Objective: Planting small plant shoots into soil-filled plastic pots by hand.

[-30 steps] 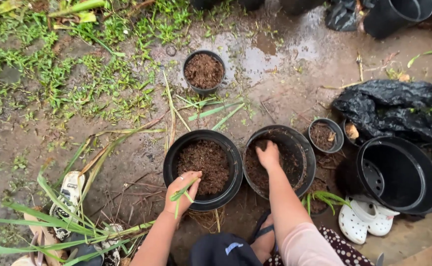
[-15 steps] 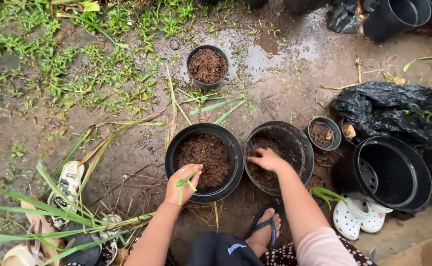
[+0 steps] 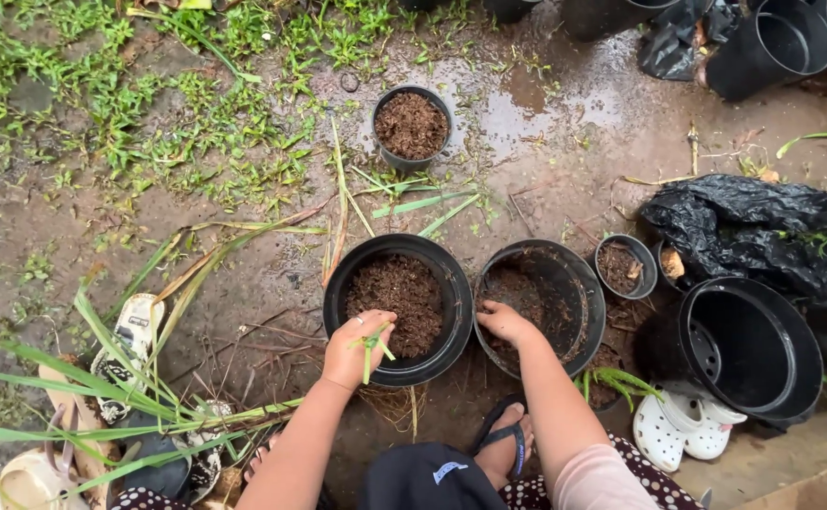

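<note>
My left hand (image 3: pixel 357 346) holds a small green seedling (image 3: pixel 372 344) over the near rim of a black pot (image 3: pixel 451 297) filled with brown soil. My right hand (image 3: pixel 506 321) rests at the near rim of the neighbouring black pot (image 3: pixel 583 283), which holds loose soil; its fingers are curled, and I cannot tell whether soil is in them. Both pots stand side by side on wet muddy ground in front of me.
A small soil-filled pot (image 3: pixel 412 125) stands farther off near a puddle. To the right lie a little pot (image 3: pixel 625 266), an empty black pot on its side (image 3: pixel 751 349), a black plastic bag (image 3: pixel 763 231) and white clogs (image 3: pixel 685 427). Cut grass stalks (image 3: pixel 102 387) and sandals lie left.
My right hand drew back from deep in the right pot to its near rim. My left hand stayed at the left pot with the seedling.
</note>
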